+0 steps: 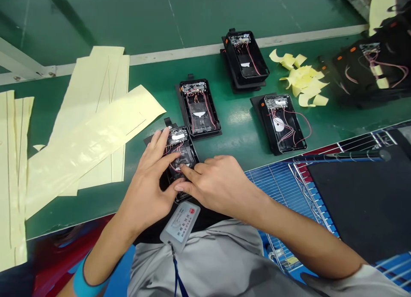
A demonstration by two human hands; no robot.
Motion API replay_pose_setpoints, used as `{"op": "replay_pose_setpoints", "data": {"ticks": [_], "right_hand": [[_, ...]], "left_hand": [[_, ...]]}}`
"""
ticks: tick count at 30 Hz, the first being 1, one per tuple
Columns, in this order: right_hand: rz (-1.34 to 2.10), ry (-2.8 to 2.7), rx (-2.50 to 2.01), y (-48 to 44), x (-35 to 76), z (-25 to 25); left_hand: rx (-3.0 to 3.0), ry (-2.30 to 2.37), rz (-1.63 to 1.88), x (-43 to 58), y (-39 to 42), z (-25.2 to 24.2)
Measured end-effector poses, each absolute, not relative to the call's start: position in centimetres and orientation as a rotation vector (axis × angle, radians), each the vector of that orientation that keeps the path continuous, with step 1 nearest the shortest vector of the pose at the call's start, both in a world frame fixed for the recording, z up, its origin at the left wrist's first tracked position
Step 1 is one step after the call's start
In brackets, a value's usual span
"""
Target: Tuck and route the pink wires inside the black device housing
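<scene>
A black plastic case (192, 153) lies open at the table's front edge, a small circuit board (177, 135) at its far end and thin reddish wires inside. My left hand (146, 181) holds it along the left side, fingers at the far end and thumb at the near end. Inside the case, my right hand (215, 179) presses with its index finger; its other fingers are curled and its thumb lies by the near rim, close to the left thumb. What lies under that fingertip is hidden.
Similar open cases stand on the green table: one just beyond (199, 115), a stacked one (247, 59) and one with loose wires (282, 125). Yellow sheets (93, 130) cover the left; peeled scraps (305, 82) and more black cases (372, 70) lie right. A badge (180, 224) hangs in front.
</scene>
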State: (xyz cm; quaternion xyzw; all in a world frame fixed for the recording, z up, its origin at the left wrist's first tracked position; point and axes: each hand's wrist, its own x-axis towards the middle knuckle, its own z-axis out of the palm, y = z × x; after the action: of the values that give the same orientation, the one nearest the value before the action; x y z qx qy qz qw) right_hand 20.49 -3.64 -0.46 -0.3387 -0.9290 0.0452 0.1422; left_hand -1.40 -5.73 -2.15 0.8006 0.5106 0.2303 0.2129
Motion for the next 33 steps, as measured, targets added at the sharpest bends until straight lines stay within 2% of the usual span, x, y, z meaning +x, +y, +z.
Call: {"op": "replay_pose_setpoints", "data": {"ticks": [6,14,33], "right_hand": [[0.179,-2.703,-0.963,-3.44,20.77,-0.47],[0.198,-2.630,-0.935,-3.57,21.17,-1.06],[0.182,-2.573,-0.980,-4.25,21.09,-1.21]], "left_hand": [[2.025,1.484,0.683,-1.48,-5.49,-1.36],[2.202,1.431,0.654,-1.23,-5.56,-1.88],[2.129,1.466,0.669,-1.04,-5.72,-1.77]]}}
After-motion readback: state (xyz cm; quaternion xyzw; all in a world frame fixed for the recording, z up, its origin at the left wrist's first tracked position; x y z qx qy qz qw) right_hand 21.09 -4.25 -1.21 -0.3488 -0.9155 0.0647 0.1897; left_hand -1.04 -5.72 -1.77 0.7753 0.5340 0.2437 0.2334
